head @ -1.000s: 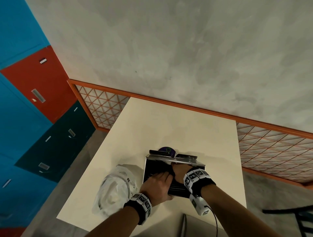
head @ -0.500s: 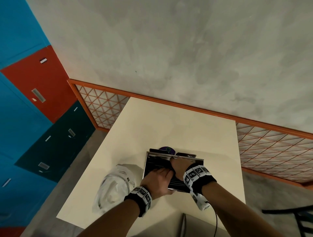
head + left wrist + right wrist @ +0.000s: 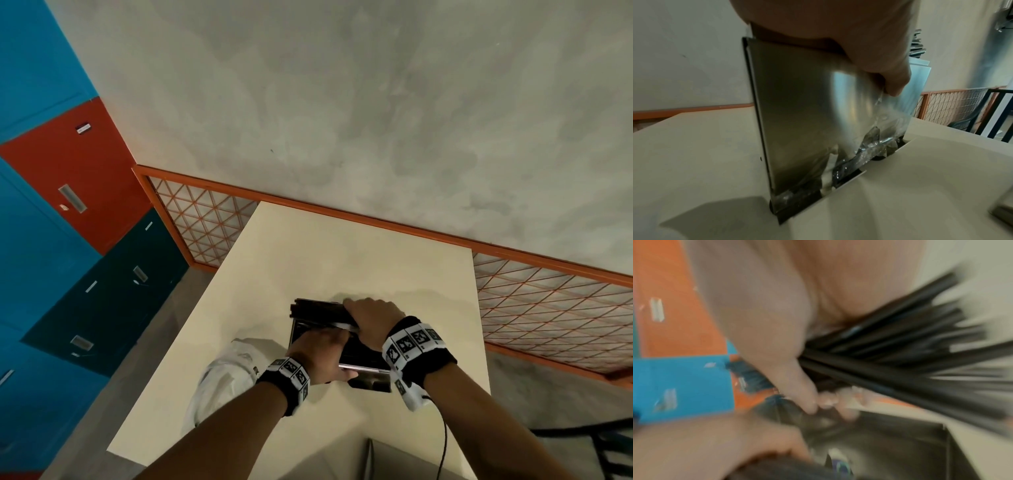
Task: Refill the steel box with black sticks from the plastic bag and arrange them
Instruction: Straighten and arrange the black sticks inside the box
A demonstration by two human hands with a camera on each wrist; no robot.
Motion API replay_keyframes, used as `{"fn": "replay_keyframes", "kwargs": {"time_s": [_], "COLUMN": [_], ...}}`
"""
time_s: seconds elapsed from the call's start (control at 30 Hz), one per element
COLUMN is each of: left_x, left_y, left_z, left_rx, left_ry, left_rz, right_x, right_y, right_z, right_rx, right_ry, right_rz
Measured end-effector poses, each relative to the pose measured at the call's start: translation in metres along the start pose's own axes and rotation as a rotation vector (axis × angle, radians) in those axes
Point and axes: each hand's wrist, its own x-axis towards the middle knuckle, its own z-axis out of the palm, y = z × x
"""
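A person stood over a cream counter [image 3: 342, 260]. Their right hand [image 3: 371, 317] had its fingers [image 3: 826, 400] clamped around a fanned bundle of black sticks [image 3: 900, 353] above the open steel box [image 3: 363, 356]. The left hand [image 3: 320, 356] gripped the box wall, thumb against the steel. The crumpled plastic bag [image 3: 222, 377] lay just left of the box. The refill seemed well underway; settling and squaring the sticks likely remained.
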Motion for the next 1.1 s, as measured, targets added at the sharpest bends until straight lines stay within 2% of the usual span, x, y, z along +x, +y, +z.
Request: {"fn": "replay_keyframes", "kwargs": {"time_s": [0.13,0.3,0.5,0.63,0.73,0.93,1.1], "left_x": [0.003,-0.004,-0.009,-0.013,-0.013,-0.014,-0.012], "left_y": [-0.001,0.0,-0.002,-0.007,-0.007,-0.002,0.001], "left_z": [0.0,0.004,0.008,0.015,0.016,0.003,-0.002], "left_rx": [0.039,0.07,0.098,0.064,0.137,0.184,0.112], "left_ry": [0.014,0.071,0.069,0.209,0.291,0.44,0.466], "left_rz": [0.034,0.06,0.135,0.237,0.288,0.219,0.153], "right_x": [0.003,0.001,0.003,0.0,0.001,0.009,0.013], "right_y": [0.016,0.025,0.023,0.022,0.022,0.016,0.013], "right_z": [-0.013,0.001,0.038,0.05,0.053,0.053,0.05], "right_rx": [0.128,-0.069,-0.174,-0.193,-0.197,-0.211,-0.228], "right_ry": [0.063,-0.096,-0.142,-0.132,-0.124,-0.123,-0.139], "right_rz": [0.034,0.043,0.147,0.181,0.175,0.13,0.114]}}
